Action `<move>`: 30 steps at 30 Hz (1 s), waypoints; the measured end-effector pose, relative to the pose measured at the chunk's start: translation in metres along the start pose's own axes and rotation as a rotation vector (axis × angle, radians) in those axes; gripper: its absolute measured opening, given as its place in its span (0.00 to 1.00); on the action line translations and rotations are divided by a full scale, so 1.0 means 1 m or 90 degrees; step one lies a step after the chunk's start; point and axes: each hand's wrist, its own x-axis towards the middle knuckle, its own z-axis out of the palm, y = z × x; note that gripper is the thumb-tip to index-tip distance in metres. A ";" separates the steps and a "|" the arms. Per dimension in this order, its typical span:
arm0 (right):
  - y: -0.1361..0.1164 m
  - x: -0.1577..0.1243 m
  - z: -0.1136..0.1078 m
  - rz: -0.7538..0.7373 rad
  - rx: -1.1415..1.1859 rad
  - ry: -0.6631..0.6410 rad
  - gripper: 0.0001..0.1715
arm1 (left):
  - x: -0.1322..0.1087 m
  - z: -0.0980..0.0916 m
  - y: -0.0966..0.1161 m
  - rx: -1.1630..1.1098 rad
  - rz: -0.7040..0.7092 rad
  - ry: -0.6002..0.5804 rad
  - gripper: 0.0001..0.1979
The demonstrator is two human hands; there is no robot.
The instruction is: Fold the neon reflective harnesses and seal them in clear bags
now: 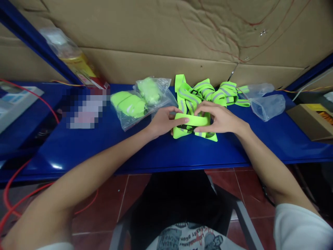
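Observation:
Between my hands is a folded neon-yellow reflective strap [191, 120] with grey stripes, above the blue tabletop. My left hand [166, 122] grips its left end, thumb on top and fingers curled behind. On the right side, my right hand [218, 118] pinches the folds between thumb and fingers. A pile of similar reflective straps [208, 91] lies just behind, touching or close to the held one; I cannot tell which. To the left sit clear bags with folded neon-yellow fabric [128, 104] inside.
Empty clear plastic bags [269, 106] lie right of the strap pile. An open cardboard box [309, 121] stands at the far right. A plastic bottle [70, 55] leans at the back left. Red cables [15, 194] hang on the left. Cardboard [145, 31] lines the back.

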 end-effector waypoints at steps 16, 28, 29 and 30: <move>-0.019 -0.006 -0.005 0.045 -0.041 -0.072 0.23 | 0.006 -0.007 -0.006 0.242 0.183 0.057 0.23; 0.021 0.000 0.001 0.037 0.261 -0.153 0.23 | 0.017 -0.017 -0.016 0.249 0.327 0.042 0.27; 0.022 0.000 0.000 0.034 0.273 -0.171 0.23 | 0.017 -0.017 -0.016 0.218 0.315 0.016 0.27; 0.023 -0.001 0.000 0.031 0.285 -0.186 0.23 | 0.019 -0.017 -0.016 0.205 0.321 0.000 0.26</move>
